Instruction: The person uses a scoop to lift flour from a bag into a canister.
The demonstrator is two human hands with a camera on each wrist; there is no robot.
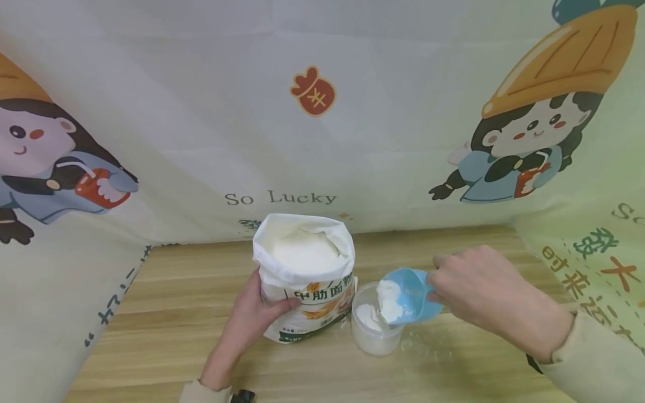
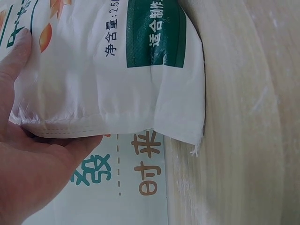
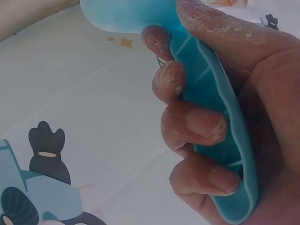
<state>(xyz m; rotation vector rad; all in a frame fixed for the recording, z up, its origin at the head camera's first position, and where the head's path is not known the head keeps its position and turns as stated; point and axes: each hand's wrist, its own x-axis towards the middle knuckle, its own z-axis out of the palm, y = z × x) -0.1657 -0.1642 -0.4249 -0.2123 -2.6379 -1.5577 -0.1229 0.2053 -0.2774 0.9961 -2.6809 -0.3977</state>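
An open white flour bag [image 1: 322,316] stands on the table, its top rolled back and white flour [image 1: 304,251] showing inside. My left hand [image 1: 252,313] grips the bag's left side, thumb across the printed front and fingers behind, as the left wrist view of the bag [image 2: 84,89] also shows. My right hand [image 1: 478,288] holds a light blue scoop [image 1: 417,295], its fingers curled round the ribbed handle [image 3: 206,89]. The scoop tilts over a clear round tub [image 1: 375,340], with flour at its lip and more flour inside the tub. White powder dusts the right fingers.
The wood-grain table [image 1: 171,313] has some spilled powder [image 1: 428,347] right of the tub. A printed cloth [image 1: 242,129] with cartoon figures and lettering rises behind and on both sides. A dark object [image 1: 243,396] shows beside the left sleeve.
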